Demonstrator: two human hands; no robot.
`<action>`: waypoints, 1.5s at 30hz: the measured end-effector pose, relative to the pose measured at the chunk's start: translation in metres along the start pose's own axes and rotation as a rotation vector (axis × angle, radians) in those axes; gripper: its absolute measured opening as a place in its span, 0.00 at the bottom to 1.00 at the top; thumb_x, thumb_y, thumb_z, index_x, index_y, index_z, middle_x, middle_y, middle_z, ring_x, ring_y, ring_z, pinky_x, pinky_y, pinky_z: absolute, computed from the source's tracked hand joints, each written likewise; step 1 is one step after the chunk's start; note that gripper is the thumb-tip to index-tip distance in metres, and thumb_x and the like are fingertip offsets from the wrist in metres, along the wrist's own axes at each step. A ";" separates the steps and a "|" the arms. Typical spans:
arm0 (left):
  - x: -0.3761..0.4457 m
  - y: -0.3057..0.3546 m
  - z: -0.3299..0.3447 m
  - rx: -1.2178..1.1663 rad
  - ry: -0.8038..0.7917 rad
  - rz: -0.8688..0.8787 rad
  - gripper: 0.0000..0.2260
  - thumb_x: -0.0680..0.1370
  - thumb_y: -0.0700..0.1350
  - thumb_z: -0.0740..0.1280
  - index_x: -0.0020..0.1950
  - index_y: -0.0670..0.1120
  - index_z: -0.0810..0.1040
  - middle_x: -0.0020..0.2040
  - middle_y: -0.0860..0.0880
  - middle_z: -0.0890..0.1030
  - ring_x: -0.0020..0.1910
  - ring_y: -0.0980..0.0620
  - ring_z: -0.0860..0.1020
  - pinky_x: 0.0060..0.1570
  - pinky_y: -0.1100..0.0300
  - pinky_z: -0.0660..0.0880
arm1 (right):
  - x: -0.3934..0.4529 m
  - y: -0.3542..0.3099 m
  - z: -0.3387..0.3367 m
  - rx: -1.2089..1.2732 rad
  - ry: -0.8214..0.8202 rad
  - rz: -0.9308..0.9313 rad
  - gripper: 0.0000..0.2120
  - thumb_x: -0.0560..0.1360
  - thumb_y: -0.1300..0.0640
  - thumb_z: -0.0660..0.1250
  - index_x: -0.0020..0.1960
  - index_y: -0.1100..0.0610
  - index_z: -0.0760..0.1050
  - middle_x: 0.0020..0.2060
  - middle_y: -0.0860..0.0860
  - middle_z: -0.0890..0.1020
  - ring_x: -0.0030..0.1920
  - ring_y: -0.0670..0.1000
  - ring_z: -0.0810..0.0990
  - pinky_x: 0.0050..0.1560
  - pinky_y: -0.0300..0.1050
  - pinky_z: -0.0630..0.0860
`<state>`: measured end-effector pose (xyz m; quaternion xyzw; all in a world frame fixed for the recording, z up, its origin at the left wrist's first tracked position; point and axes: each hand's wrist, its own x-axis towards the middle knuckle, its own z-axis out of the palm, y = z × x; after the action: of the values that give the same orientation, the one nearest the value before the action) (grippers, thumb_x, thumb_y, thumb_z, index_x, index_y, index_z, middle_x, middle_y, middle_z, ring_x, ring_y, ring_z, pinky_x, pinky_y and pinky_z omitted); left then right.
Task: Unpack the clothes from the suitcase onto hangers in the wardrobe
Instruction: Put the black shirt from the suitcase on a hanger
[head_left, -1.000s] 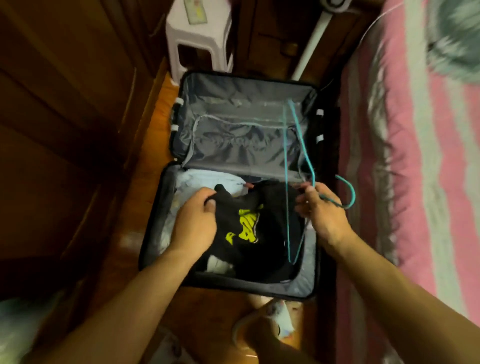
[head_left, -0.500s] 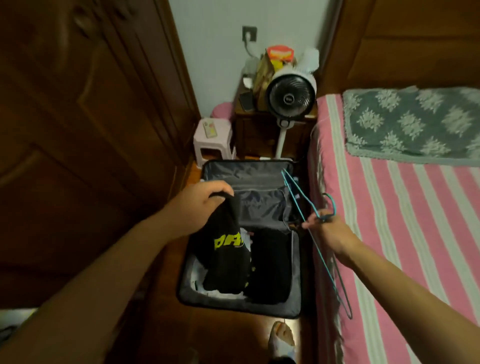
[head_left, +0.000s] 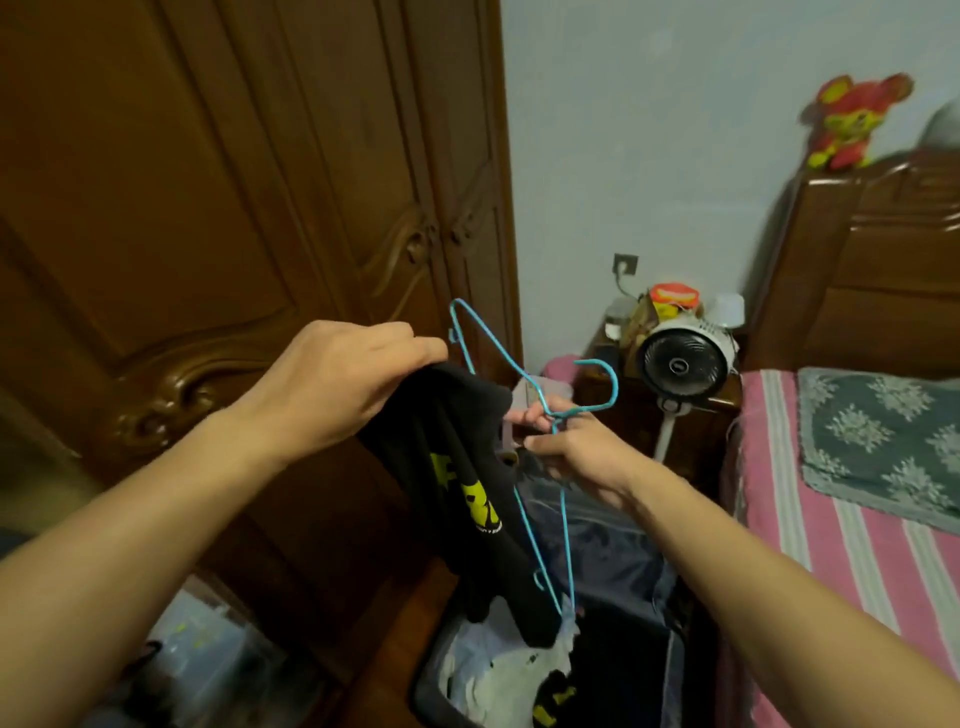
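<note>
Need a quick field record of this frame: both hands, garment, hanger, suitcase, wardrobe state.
left hand: grips the top of the black garment
right hand: pinches the blue hanger at its neck
black garment: yellow print, hangs from the left hand above the suitcase
blue hanger: wire, beside the garment, not yet inside it
suitcase: open on the floor, clothes still inside
wardrobe: the doors in view are closed
surroundings: fan and bed to the right
</note>
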<state>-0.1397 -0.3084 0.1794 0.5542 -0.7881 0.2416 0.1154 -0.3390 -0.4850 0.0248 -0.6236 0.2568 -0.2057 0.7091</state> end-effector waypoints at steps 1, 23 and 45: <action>-0.003 -0.005 -0.006 0.042 0.017 -0.006 0.10 0.83 0.45 0.59 0.60 0.48 0.78 0.42 0.49 0.76 0.36 0.44 0.78 0.30 0.52 0.74 | 0.004 -0.002 0.009 0.008 -0.033 -0.008 0.15 0.76 0.76 0.62 0.47 0.57 0.68 0.57 0.51 0.85 0.38 0.51 0.79 0.36 0.42 0.77; -0.063 -0.012 -0.007 -0.377 -0.288 -0.405 0.06 0.83 0.51 0.62 0.55 0.62 0.75 0.47 0.61 0.81 0.48 0.60 0.79 0.50 0.53 0.76 | -0.020 0.000 0.055 -0.992 0.298 -0.185 0.10 0.75 0.53 0.68 0.55 0.49 0.82 0.43 0.51 0.82 0.46 0.54 0.82 0.46 0.46 0.78; -0.104 0.110 0.228 -0.914 -0.050 -1.026 0.14 0.76 0.37 0.70 0.60 0.47 0.75 0.56 0.48 0.75 0.56 0.46 0.76 0.56 0.52 0.74 | -0.032 0.056 0.091 -0.487 0.265 -0.038 0.22 0.78 0.53 0.71 0.26 0.42 0.75 0.22 0.41 0.72 0.25 0.41 0.68 0.31 0.36 0.63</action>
<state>-0.1851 -0.3101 -0.0905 0.7583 -0.4513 -0.2132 0.4193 -0.3091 -0.3866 -0.0188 -0.7481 0.3774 -0.2309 0.4946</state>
